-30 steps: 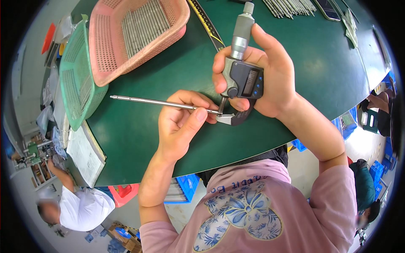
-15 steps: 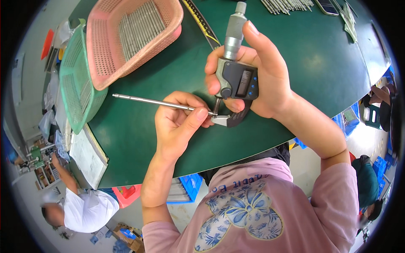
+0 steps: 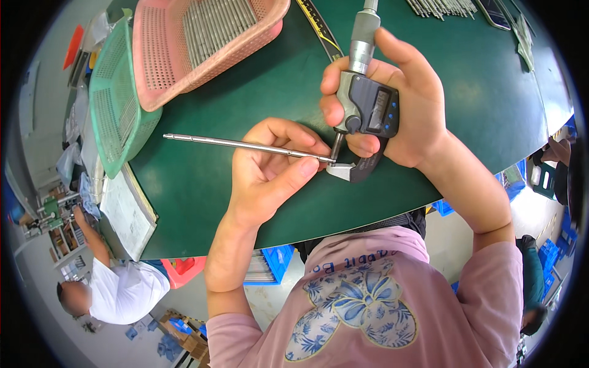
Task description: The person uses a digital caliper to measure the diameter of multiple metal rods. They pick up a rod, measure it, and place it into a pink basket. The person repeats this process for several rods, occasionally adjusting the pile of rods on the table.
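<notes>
My right hand is closed round a digital micrometer with a grey thimble at the top, a dark display body and a curved frame. Between the thumb and fingers of my left hand lies a thin metal rod, its far end pointing left over the table. The rod's right end sits at the gap between the micrometer's spindle and its anvil. Whether both faces touch the rod is too small to tell.
A pink basket holding metal rods stands at the far left, beside a green basket. A paper pad lies at the left table edge. Rods, a phone and a tape measure lie at the back. A person works at lower left.
The micrometer and my right hand have shifted right in the view, and my left fingers have opened out somewhat round the rod. The baskets also appear slightly higher.
</notes>
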### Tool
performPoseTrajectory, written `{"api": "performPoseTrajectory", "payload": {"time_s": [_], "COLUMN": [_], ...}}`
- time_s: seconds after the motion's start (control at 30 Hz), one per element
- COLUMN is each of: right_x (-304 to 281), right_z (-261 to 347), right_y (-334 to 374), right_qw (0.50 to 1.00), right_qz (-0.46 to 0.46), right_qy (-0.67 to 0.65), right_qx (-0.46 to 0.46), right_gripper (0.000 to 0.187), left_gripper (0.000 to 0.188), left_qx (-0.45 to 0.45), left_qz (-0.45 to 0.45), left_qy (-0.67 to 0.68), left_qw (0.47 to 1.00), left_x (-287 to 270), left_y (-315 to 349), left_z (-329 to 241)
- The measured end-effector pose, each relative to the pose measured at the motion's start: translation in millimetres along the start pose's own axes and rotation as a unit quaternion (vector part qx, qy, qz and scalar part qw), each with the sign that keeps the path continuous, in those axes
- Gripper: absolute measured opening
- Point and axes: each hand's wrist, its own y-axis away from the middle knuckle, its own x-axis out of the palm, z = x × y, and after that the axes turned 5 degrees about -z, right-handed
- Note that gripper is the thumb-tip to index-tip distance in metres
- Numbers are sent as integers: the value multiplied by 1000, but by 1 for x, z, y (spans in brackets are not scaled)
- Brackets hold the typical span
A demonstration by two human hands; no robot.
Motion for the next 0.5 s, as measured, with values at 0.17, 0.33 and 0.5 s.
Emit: {"api": "performPoseTrajectory", "payload": {"time_s": [0.17,0.33,0.5], "right_x": [3,10,4], "right_z": [3,1,0], "right_y": [0,2,0], "right_qw": [999,997,1000], "right_qz": [-8,-34,-32], "right_qy": [-17,-62,1], "right_qx": [35,40,2], "right_gripper": [64,66,67], "left_gripper": [19,19,20], "left_qx": [9,11,13], "left_qz": [10,15,20], "left_qy": [-12,-6,-10], "left_qw": [1000,1000,1000], "left_x": [-2,-3,-2], "left_y": [1,0,-2], "left_z": [2,3,4]}}
